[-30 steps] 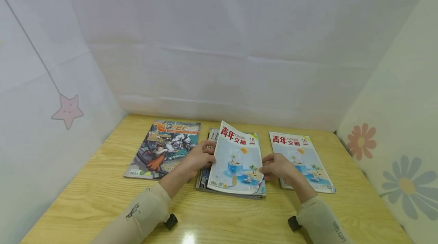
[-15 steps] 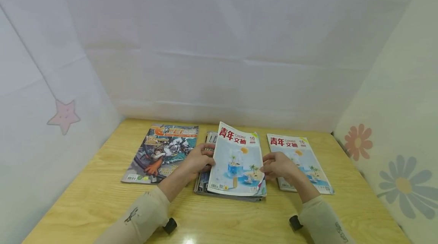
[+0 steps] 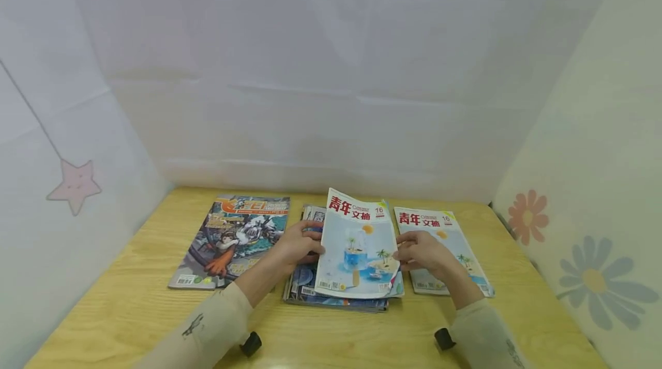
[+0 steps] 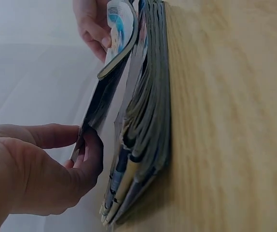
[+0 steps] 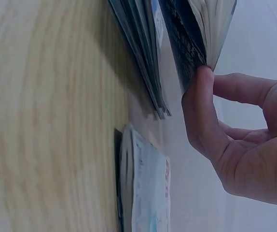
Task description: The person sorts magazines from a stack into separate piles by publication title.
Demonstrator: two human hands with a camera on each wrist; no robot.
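A pile of magazines [image 3: 331, 299] lies mid-table. Its top copy, a white-and-blue magazine with red characters [image 3: 357, 245], is raised off the pile. My left hand [image 3: 314, 243] pinches its left edge and my right hand [image 3: 402, 254] grips its right edge. In the left wrist view my left hand [image 4: 83, 145] holds the magazine's edge [image 4: 102, 104] between thumb and fingers, clear of the pile [image 4: 145, 125]. From the right wrist camera, my right hand [image 5: 203, 96] has a finger under the raised magazine [image 5: 203, 29], above the pile [image 5: 141, 53].
A comic magazine [image 3: 233, 237] lies flat to the left of the pile. A second white-and-blue magazine [image 3: 445, 234] lies to the right, partly under my right forearm. White and flowered screens close in the wooden table [image 3: 129, 300] on three sides.
Both hands keep their hold on the top magazine, which has come up slightly, so more of the blue cover beneath shows. The head view has shifted a little.
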